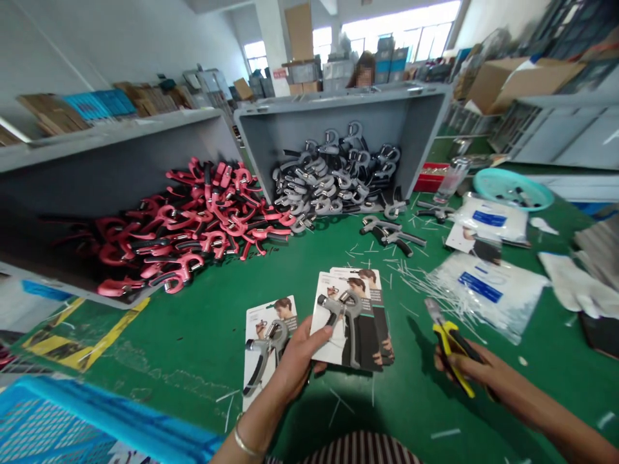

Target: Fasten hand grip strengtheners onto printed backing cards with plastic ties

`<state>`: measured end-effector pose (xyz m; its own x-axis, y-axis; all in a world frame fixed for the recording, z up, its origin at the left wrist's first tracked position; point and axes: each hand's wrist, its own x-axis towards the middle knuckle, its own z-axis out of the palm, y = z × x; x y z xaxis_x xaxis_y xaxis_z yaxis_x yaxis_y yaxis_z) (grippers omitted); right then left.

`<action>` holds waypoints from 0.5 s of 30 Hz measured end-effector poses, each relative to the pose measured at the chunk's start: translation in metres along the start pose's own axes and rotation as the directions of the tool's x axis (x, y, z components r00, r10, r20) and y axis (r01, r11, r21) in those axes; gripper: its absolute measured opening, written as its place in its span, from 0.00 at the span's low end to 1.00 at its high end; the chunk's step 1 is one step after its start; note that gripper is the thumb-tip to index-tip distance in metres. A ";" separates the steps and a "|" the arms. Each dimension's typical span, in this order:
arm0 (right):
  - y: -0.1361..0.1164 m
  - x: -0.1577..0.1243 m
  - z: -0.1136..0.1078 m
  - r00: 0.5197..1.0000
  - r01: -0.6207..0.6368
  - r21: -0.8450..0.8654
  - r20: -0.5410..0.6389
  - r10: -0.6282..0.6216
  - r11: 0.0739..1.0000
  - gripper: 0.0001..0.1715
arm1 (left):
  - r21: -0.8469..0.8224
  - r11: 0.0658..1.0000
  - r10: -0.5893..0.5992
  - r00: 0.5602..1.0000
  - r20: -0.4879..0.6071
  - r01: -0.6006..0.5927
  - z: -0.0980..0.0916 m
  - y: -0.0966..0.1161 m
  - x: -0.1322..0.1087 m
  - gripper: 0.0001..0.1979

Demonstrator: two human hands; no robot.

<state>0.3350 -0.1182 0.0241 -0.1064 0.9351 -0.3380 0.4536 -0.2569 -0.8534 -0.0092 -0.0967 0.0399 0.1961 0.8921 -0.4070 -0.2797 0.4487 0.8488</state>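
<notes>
Most of the frame is filled by a green table. Across the upper half, the left bin and centre bin are tipped on their sides with mouths facing the person, so pink grip trainers and grey grip trainers spill within reach. Open table is found only at lower centre, hemmed at right by bags of ties. There the cards, a grey trainer fastened on top, are pinched by the left hand, fingers closed on the lower-left corner. Yellow cutters are gripped in the right hand, tip raised clear of the clippings.
</notes>
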 end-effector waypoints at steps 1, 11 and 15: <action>-0.010 -0.005 0.007 0.997 -0.012 0.148 0.081 0.000 0.989 0.26 | 0.045 0.999 0.019 1.000 -0.023 -0.018 0.000 -0.002 -0.001 0.20; -0.055 0.029 0.048 0.835 0.421 -0.853 0.232 -0.498 0.309 0.41 | 0.193 0.978 0.088 0.995 -0.056 -0.076 0.004 -0.013 -0.008 0.20; -0.054 0.041 0.056 0.794 0.316 -0.946 0.222 -0.566 0.073 0.38 | 0.216 0.975 0.064 0.996 -0.067 -0.048 0.002 -0.011 -0.010 0.20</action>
<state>0.2569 -0.0796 0.0340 -0.5374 0.8338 0.1264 0.8364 0.5078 0.2062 -0.0058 -0.1106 0.0352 0.1145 0.9205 -0.3736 -0.0796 0.3834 0.9202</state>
